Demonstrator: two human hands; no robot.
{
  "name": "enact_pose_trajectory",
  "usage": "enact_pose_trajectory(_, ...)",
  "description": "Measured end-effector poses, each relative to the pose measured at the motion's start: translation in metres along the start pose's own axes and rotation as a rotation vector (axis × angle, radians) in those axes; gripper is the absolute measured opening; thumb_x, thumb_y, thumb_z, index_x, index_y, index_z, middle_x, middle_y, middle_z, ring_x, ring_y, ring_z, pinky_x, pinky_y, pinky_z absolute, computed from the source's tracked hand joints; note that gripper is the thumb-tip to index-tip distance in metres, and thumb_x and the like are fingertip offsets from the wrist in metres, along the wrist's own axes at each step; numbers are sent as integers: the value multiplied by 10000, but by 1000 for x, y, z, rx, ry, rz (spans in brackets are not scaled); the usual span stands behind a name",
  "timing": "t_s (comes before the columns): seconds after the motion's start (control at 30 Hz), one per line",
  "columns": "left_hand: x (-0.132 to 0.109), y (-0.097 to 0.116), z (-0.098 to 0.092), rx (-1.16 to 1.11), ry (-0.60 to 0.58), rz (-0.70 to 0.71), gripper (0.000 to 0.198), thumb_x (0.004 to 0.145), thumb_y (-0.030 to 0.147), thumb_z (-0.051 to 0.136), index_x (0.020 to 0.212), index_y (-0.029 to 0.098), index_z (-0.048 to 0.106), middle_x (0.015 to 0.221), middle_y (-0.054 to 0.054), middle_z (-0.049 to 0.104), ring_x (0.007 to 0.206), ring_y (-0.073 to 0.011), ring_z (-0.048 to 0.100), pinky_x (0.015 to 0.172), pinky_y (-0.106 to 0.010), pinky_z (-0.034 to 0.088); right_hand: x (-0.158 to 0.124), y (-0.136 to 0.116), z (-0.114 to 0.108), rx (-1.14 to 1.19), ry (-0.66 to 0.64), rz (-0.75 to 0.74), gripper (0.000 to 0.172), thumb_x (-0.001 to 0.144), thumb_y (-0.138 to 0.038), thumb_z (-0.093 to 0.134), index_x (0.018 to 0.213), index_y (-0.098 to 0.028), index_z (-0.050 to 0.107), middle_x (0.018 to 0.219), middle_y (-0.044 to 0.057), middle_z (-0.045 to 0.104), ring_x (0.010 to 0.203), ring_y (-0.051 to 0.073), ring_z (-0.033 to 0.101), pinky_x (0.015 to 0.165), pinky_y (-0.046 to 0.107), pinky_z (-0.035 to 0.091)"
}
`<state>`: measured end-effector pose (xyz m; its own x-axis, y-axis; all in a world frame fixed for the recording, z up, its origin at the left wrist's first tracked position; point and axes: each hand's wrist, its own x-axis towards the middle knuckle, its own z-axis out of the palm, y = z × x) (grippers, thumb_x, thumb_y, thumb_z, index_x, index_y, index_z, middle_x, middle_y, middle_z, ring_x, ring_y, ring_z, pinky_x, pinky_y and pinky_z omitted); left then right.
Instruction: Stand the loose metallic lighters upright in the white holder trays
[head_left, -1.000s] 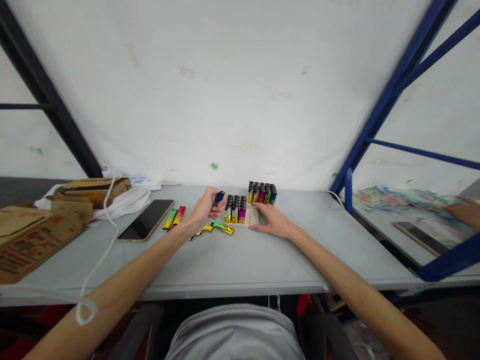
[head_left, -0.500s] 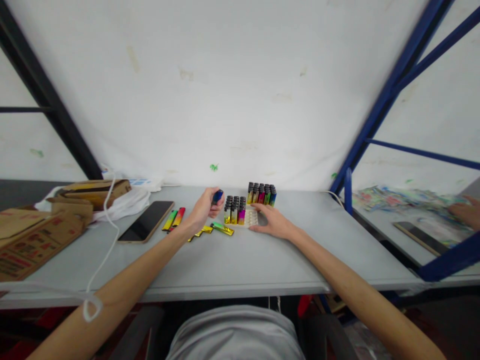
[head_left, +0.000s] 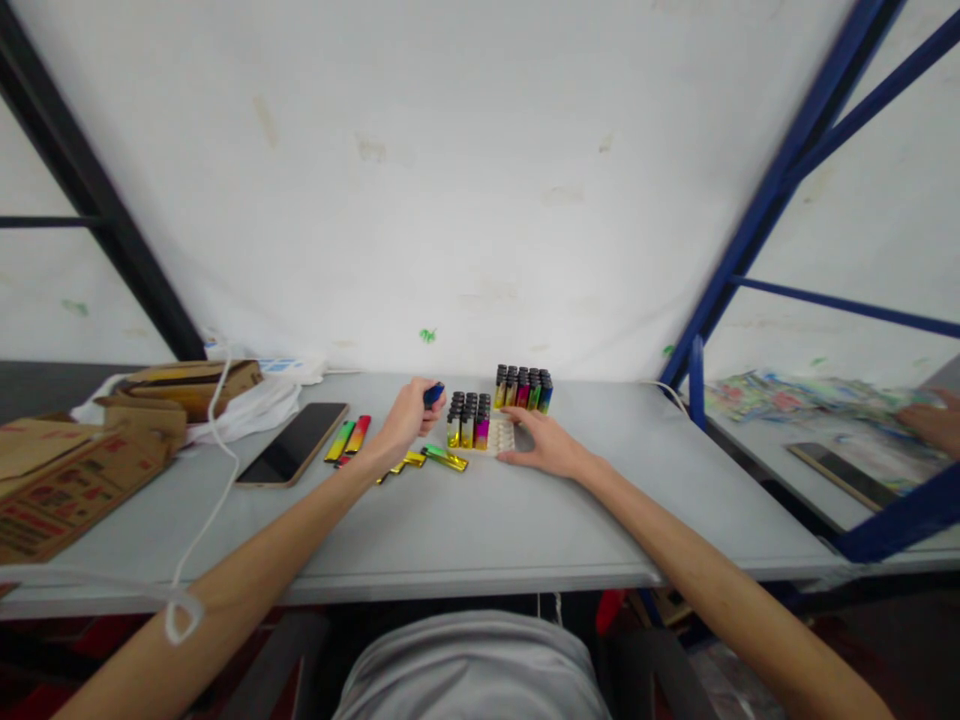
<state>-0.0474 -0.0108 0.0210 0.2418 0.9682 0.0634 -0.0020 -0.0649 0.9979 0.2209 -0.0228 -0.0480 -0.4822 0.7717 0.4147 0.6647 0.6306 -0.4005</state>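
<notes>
Raised just left of the white tray (head_left: 504,437), my left hand (head_left: 409,418) is closed around a dark blue lighter (head_left: 433,394). Several upright lighters (head_left: 469,420) with black tops fill the left part of this tray, while the empty holes show on its right. My right hand (head_left: 544,443) grips the tray's right end, thumb at the near side and fingers at the far side. Loose on the table below my left hand lie a green and gold lighter (head_left: 445,458) and other gold ones, partly hidden by the wrist.
Behind the tray stands a block of upright lighters (head_left: 523,388). To the left are a red lighter (head_left: 358,434), a green-yellow lighter (head_left: 340,441), a phone (head_left: 294,445), a cardboard box (head_left: 67,480) and a white cable (head_left: 217,490). Another person's hand (head_left: 934,420) is beyond the blue frame (head_left: 750,230).
My left hand has shifted very slightly left and down with the blue lighter still in it. The right hand stays at the tray, which looks nearly unmoved.
</notes>
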Motion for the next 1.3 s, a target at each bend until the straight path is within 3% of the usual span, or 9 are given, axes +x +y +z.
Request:
enact_pose_trajectory(0.1, 0, 0, 1, 26, 28, 39, 417, 886, 534, 482, 630, 206, 449, 507, 67, 285, 405, -74, 211, 420, -214, 146, 1, -2, 1, -11, 6, -3, 767, 829, -496, 814, 1451, -165, 512, 1385, 197, 639, 1232, 347, 636, 1064, 527, 497)
enact_pose_trajectory(0.2, -3, 1, 3, 41, 32, 196, 420, 916, 576, 519, 746, 192, 530, 543, 54, 374, 451, -91, 307, 440, -206, 219, 2, -3, 4, -11, 11, 2, 782, 831, -508, 807, 1461, -162, 500, 1389, 196, 639, 1236, 348, 637, 1064, 522, 500)
enact_pose_trajectory(0.37, -11, 10, 7, 58, -4, 398, 267, 945, 480, 567, 974, 216, 559, 709, 35, 535, 543, -103, 434, 507, -209, 350, 2, -6, 7, -4, 23, -1, 793, 829, -522, 804, 1472, -176, 495, 1407, 194, 632, 1261, 353, 628, 1080, 531, 489)
enact_pose_trajectory(0.53, -11, 15, 18, 147, 48, 574, 293, 956, 453, 604, 1091, 198, 655, 1039, -61, 635, 800, -145, 611, 762, -282, 513, 3, -5, 8, -3, 27, 7, 792, 824, -525, 806, 1454, -147, 512, 1403, 206, 631, 1268, 355, 623, 1092, 523, 483)
enact_pose_trajectory(0.63, -7, 14, 26, 197, 11, 604, 317, 936, 443, 643, 1113, 191, 714, 1189, -110, 662, 1025, -212, 639, 900, -324, 523, 3, -4, 9, 13, 34, 10, 806, 815, -523, 815, 1459, -151, 505, 1392, 206, 635, 1245, 346, 635, 1071, 506, 500)
enact_pose_trajectory(0.77, 3, 13, 33, 338, -68, 571, 290, 890, 404, 704, 1078, 191, 759, 1111, -102, 748, 1053, -254, 662, 1003, -381, 491, 3, -4, 8, 22, 26, 8, 811, 815, -536, 810, 1461, -161, 493, 1346, 194, 656, 1174, 334, 664, 1014, 496, 533)
enact_pose_trajectory(0.9, 23, 13, 35, 526, -166, 631, 208, 831, 327, 744, 1002, 217, 786, 1065, -91, 774, 1023, -265, 680, 958, -372, 495, 3, -5, 7, 16, 23, -20, 824, 823, -515, 814, 1476, -155, 465, 1330, 200, 654, 1178, 341, 656, 1010, 513, 531)
enact_pose_trajectory(1.1, 57, 13, 32, 841, -465, 581, 93, 788, 230, 692, 836, 201, 766, 669, -11, 690, 608, -172, 598, 613, -258, 396, 2, -4, 6, 20, 12, -25, 880, 827, -504, 818, 1521, -161, 399, 1397, 211, 600, 1268, 350, 600, 1075, 537, 493)
enact_pose_trajectory(1.3, 60, 14, 37, 856, -464, 620, 101, 784, 245, 681, 832, 211, 763, 642, -4, 668, 570, -158, 553, 592, -250, 352, 0, -4, 5, 10, -9, -39, 850, 864, -527, 776, 1538, -190, 382, 1427, 200, 566, 1312, 353, 560, 1117, 551, 457)
